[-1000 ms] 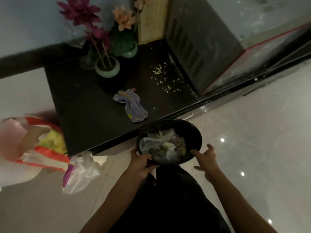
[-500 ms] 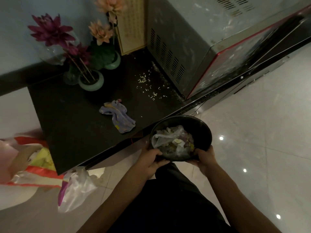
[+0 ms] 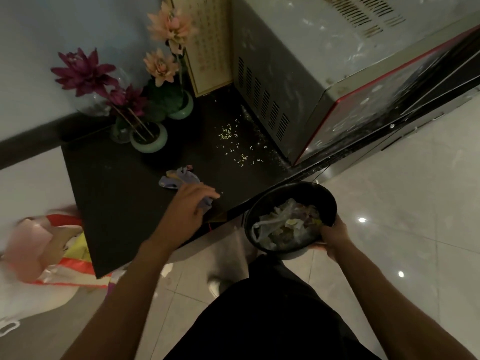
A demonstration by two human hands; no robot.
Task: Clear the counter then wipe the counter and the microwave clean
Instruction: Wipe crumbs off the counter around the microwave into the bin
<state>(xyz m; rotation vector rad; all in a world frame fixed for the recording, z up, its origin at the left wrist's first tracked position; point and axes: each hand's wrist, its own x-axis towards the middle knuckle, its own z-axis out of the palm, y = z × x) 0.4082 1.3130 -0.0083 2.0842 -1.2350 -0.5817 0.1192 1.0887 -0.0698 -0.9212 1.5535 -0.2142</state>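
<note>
Bench (image 3: 117, 203) was black, cloth (image 3: 179, 178) purple with yellow patches, bowl (image 3: 319, 193) black, microwave (image 3: 298, 74) grey with red trim, pots (image 3: 158, 145) pale green

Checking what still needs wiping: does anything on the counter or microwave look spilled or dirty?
Yes. Pale grains lie scattered on the black counter beside the microwave, whose side and door look smeared with whitish marks. The right hand holds a bowl of scraps off the counter.

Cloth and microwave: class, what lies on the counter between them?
Head view: scattered pale crumbs lie on the dark counter between cloth and microwave.
</note>
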